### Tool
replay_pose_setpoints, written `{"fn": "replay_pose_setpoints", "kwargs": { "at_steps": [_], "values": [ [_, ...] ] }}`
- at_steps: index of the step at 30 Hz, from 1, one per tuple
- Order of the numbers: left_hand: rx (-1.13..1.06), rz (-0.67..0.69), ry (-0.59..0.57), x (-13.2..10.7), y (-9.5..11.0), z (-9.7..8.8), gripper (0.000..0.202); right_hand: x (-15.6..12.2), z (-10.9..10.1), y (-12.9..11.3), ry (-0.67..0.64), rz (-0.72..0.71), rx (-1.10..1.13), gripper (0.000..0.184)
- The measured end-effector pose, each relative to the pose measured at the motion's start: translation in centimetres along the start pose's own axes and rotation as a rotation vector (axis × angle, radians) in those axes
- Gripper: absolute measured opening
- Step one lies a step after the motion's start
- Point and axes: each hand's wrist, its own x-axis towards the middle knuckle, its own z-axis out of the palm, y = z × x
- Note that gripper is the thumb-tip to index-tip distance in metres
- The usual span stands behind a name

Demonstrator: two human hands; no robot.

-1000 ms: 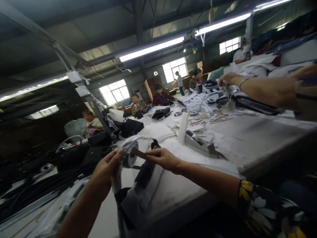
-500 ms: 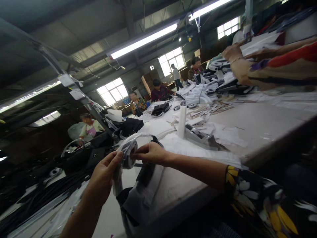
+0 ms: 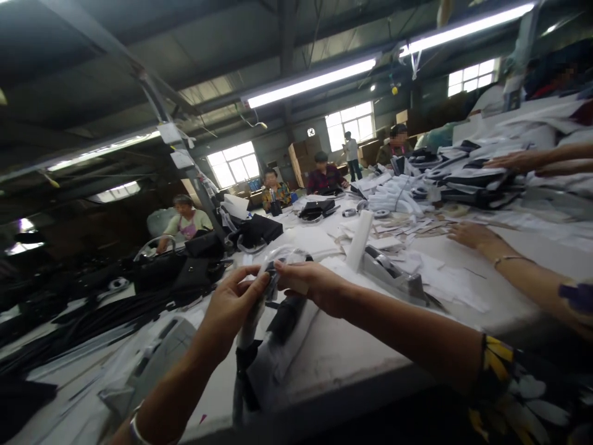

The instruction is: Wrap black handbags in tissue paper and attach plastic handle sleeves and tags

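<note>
A curved handle [image 3: 248,330], wrapped in clear plastic, arches up from a black and grey piece [image 3: 283,318] at the near table edge. My left hand [image 3: 234,303] is closed on the handle's left side, thumb and fingers pinching near its upper bend. My right hand [image 3: 319,285] is closed just to the right, its fingertips meeting the left thumb. Between them is a roll of greyish strip [image 3: 272,272], mostly covered by my fingers. A tape dispenser [image 3: 391,272] stands beyond my right forearm, with a white upright roll or tube [image 3: 360,241] beside it.
A co-worker's hands [image 3: 477,238] reach in from the right beside a heap of black and white pieces [image 3: 472,173]. Paper scraps [image 3: 435,278] litter the table [image 3: 343,358]. Another grey dispenser [image 3: 160,352] lies at left, near dark strips [image 3: 115,309]. Several people work farther back.
The view has swung left, so the scene sits further right. My hands have come closer together, hiding the roll's face. The co-worker's one hand has come down onto the table.
</note>
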Motion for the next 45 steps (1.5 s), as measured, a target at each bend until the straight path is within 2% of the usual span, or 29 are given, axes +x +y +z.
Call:
{"fn": "replay_pose_setpoints", "kwargs": {
  "at_steps": [2,4,7,10,12,14,17,19,23,28,31,35,41,45],
  "values": [
    [-0.039,0.008,-0.005,0.0,-0.4,0.4,0.054,-0.1,0.5,0.1,0.076,-0.027,-0.046,0.041],
    [-0.072,0.038,0.049,0.1,-0.8,0.8,0.057,-0.1,0.8,0.3,0.118,-0.053,-0.054,0.040],
    [-0.199,0.023,0.139,0.3,-0.9,1.2,0.079,-0.1,1.0,0.5,0.158,-0.075,-0.070,0.040],
    [-0.355,-0.078,0.093,0.5,-0.7,1.4,0.102,0.0,0.9,0.6,0.170,-0.082,-0.090,0.041],
    [-0.411,-0.079,0.074,0.5,-0.5,1.4,0.105,-0.1,0.9,0.4,0.155,-0.071,-0.085,0.040],
    [-0.443,-0.020,0.082,0.3,-0.3,1.4,0.104,-0.3,0.8,0.2,0.133,-0.047,-0.011,0.037],
    [-0.420,0.054,0.141,0.2,-0.5,1.2,0.105,-0.7,0.7,0.4,0.096,-0.020,0.242,0.033],
    [-0.379,0.089,0.144,0.3,-0.8,1.0,0.096,-0.9,0.7,0.9,0.051,-0.038,0.348,0.029],
    [-0.281,0.182,0.064,0.4,-1.2,0.6,0.063,-1.0,1.2,2.4,-0.019,-0.167,0.296,0.033],
    [-0.051,0.291,0.160,0.1,-1.1,0.8,0.043,-0.6,2.4,3.8,0.108,-0.277,0.223,0.036],
    [0.092,0.358,0.231,-0.2,-1.2,1.2,0.035,-0.3,3.0,4.5,0.196,-0.385,0.129,0.037],
    [0.206,0.372,0.325,-0.9,-1.3,1.6,0.027,0.2,3.5,5.1,0.269,-0.478,0.045,0.036],
    [0.189,0.401,0.214,-1.7,0.0,1.4,0.016,0.8,3.7,5.5,0.314,-0.512,-0.005,0.033],
    [0.345,0.420,0.224,-1.5,0.7,0.6,0.020,0.8,3.8,5.5,0.307,-0.503,0.023,0.034]
  ]
}}
